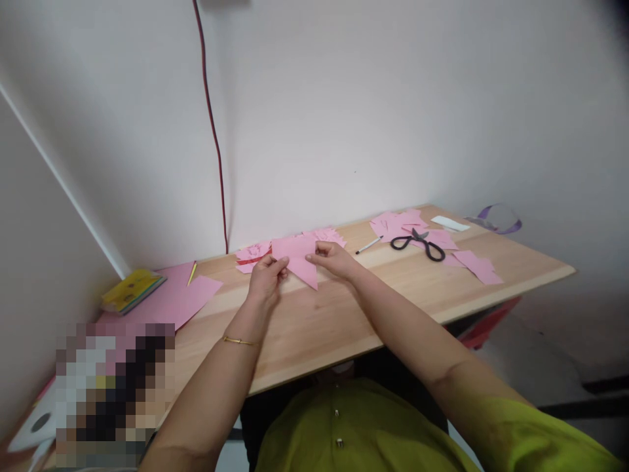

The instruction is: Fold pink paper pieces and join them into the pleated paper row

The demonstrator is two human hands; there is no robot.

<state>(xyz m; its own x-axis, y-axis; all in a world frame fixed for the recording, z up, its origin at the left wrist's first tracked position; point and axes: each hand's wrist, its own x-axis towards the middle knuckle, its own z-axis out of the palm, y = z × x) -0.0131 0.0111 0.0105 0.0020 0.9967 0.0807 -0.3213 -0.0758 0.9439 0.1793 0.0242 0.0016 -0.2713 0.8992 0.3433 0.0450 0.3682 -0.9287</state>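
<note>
the piece of pink paper (296, 250) is up in front of the person, over the wooden table (314, 341), pinched by both hands: the left hand (268, 278) grips its lower left edge between thumb and fingers, the right hand (335, 259) grips its right edge. one pointed corner hangs down, and it looks partly folded, though the crease is too small to be sure of. just beyond it lie jagged-edged pink cutouts (324, 235), one group crossed by a red strip (255, 259); these seem to be finished pieces, while the held one, with its straight edges, appears not yet cut that way. the large pink sheet (199, 295) at left looks like material left to use, with a yellow pencil-like stick (191, 273) and a yellow book (132, 290) lying on it. to the right are a pen (369, 245), black-handled scissors (417, 240) resting by pink scraps (386, 226), more offcuts (479, 267) and a white strip (451, 223). the held paper hides part of the cutouts; nothing seems to block either hand.
</note>
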